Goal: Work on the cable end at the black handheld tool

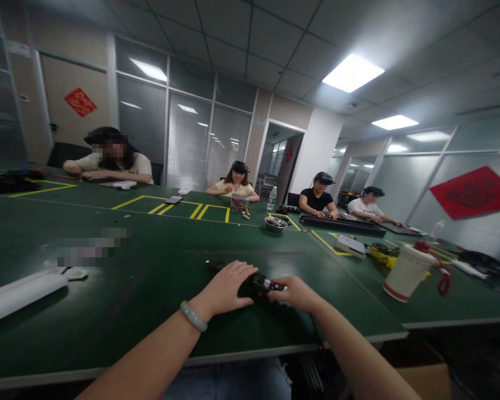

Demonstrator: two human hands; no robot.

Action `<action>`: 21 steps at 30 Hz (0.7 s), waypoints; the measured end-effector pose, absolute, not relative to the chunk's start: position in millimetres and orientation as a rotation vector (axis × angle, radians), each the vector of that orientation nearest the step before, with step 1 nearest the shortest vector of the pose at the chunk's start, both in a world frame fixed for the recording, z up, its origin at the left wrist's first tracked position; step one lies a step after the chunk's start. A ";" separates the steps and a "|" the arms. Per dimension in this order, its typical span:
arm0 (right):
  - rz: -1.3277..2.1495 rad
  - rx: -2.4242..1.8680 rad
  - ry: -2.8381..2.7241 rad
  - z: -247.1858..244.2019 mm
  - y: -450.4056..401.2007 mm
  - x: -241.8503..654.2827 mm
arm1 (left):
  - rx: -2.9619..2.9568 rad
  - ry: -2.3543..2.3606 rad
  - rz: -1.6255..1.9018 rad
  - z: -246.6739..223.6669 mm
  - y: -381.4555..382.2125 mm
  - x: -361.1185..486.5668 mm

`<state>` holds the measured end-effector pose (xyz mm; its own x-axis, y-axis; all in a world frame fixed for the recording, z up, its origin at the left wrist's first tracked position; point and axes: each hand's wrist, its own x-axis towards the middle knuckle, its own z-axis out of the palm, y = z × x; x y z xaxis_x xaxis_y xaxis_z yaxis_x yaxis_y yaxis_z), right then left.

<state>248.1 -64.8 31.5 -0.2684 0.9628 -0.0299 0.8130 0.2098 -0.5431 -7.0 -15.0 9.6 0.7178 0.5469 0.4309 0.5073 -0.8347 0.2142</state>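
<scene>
A black elongated device with light and red details near its right end lies on the green table in front of me. My left hand, a pale bangle at its wrist, is laid over the device with fingers curved around it and the thumb along the near side. At the right end, my right hand pinches with thumb and fingers. What it pinches is mostly covered by the fingers, so I cannot make it out. A dark cable seems to hang below the right hand.
A long white item lies at left. On the right stand a cream cup with a red strap, a white box and a yellow bundle. Farther back are a metal bowl, a water bottle and several seated people.
</scene>
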 end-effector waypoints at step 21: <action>0.754 -1.741 -2.465 49.3 -79.6 229.6 | 2.745 1.244 0.677 8.4 -2.5 -25.3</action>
<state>229.6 -79.6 49.3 -0.3731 0.8944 -0.2465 0.8792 0.2561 -0.4017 -25.3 -2.5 8.4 0.5802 0.7266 0.3680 0.7036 -0.6747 0.2230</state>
